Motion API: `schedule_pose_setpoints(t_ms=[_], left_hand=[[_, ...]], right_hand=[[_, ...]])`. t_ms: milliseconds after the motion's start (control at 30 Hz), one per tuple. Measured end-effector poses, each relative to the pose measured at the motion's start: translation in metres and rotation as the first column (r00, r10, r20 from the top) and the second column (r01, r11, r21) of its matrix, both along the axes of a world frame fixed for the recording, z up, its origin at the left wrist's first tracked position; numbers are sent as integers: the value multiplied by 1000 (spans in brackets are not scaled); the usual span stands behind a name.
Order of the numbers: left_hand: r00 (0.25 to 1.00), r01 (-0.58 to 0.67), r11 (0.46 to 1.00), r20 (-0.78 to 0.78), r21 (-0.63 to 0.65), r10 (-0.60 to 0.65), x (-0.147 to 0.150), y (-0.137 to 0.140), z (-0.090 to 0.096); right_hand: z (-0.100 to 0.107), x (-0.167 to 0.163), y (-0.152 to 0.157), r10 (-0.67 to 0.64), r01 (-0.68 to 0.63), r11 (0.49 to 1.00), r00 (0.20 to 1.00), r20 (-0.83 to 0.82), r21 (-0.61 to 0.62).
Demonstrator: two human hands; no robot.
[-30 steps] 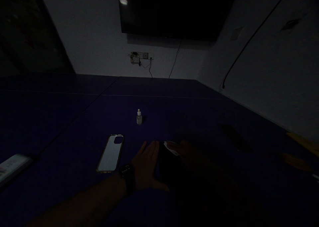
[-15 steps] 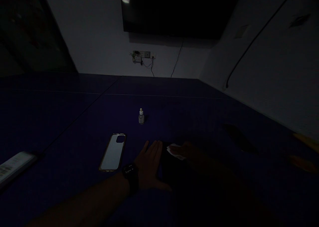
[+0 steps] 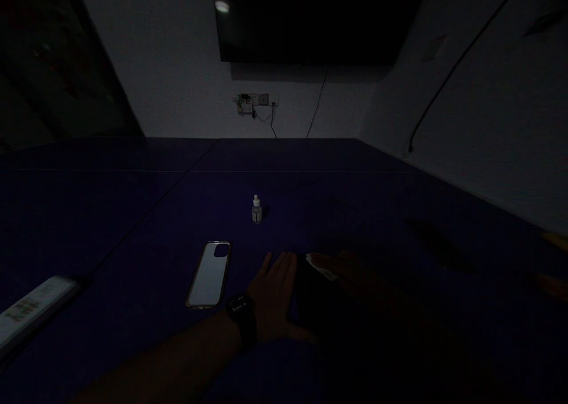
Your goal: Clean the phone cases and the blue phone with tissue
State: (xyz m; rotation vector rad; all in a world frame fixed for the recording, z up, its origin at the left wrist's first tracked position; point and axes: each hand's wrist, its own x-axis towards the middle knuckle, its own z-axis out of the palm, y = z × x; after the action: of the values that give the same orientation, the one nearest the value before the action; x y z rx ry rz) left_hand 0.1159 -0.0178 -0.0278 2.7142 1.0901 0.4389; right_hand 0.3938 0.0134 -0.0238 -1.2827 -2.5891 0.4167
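Observation:
My left hand (image 3: 273, 300), with a dark watch (image 3: 239, 309) on its wrist, lies flat with fingers stretched forward and thumb pointing right. It rests along the left side of a very dark object (image 3: 308, 300), whose kind I cannot make out in the gloom. My right hand (image 3: 339, 266) presses a small white wipe or tissue (image 3: 323, 268) down near the far end of that dark object. Most of the right hand and forearm is lost in shadow. Left of my left hand lies a phone case (image 3: 208, 277) with a camera cutout. Farther off, a small dropper bottle (image 3: 257, 213) stands upright.
The blue-purple tabletop (image 3: 177, 215) reaches the wall. At left lies a long white box (image 3: 35, 309). A dark flat object (image 3: 437, 244) and an orange item (image 3: 552, 285) lie at right. A large screen (image 3: 310, 19) hangs above sockets (image 3: 257, 100) with cables.
My right hand has shifted slightly forward with the white wipe, and less of the wipe shows. My left hand stays flat in place. The whole view has moved a little.

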Motion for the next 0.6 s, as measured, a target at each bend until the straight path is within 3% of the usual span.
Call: schedule_pose_setpoints(t_ms=[267,600], left_hand=[[1000,-4,1000,5,-7,4,1,-1,1],[1000,-17,1000,-3,0,17,1,-1,-1]], right_hand=[[15,-1,-5,2,-2,997,1000,0,-75],[23,-7,-8,14,-14,1000,1000,19,-26]])
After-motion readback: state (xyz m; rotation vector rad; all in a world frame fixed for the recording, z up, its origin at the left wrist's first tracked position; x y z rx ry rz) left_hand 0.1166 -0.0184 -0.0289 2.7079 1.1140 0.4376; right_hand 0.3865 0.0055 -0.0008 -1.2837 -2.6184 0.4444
